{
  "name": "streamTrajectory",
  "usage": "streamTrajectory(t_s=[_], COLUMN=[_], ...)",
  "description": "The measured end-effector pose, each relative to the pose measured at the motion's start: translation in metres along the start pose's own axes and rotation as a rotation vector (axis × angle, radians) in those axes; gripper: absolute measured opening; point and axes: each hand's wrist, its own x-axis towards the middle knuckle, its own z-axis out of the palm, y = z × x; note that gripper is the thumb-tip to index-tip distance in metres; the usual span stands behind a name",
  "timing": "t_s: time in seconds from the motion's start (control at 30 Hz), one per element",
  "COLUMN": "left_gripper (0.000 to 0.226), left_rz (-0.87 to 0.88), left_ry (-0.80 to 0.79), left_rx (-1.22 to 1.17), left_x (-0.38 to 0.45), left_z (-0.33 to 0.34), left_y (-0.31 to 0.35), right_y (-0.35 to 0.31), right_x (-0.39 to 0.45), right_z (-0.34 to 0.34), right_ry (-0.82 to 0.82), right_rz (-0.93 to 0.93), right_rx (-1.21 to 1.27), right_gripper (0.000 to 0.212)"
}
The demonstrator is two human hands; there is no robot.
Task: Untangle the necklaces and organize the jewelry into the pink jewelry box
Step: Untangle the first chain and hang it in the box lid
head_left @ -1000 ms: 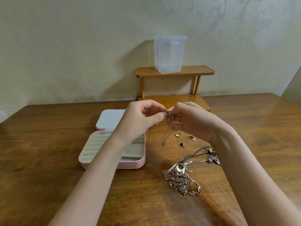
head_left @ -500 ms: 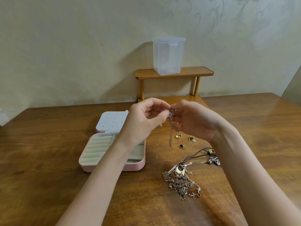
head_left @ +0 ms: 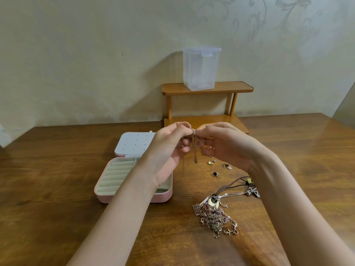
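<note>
Both hands, left hand (head_left: 169,148) and right hand (head_left: 224,146), pinch one thin gold chain necklace (head_left: 195,148) that dangles above the brown wooden table (head_left: 57,189), just right of the open pink jewelry box (head_left: 132,181), with the tangled pile of metal necklaces (head_left: 215,215) nearer the camera.

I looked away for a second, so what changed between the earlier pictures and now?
Both hands, left and right, keep pinching the thin metal chain, lifted slightly; its hanging ends shifted. The open pink jewelry box and tangled necklace pile stayed put.
</note>
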Motion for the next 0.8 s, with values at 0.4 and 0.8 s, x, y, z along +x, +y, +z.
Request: streamTrajectory(t_s=[0.4,0.8], left_gripper=[0.008,0.01], left_rz=[0.065,0.09], left_ry=[0.068,0.072], left_rx=[0.468,0.305], left_x=[0.0047,0.0037], left_z=[-0.0108,-0.0103], left_y=[-0.0067,0.0003], right_y=[0.0011,0.0052], right_x=[0.0029,0.0031], right_z=[-0.001,-0.001], right_ry=[0.184,0.304], right_rz=[-0.012,-0.056], right_rx=[0.14,-0.048], right_gripper=[0.017,0.008])
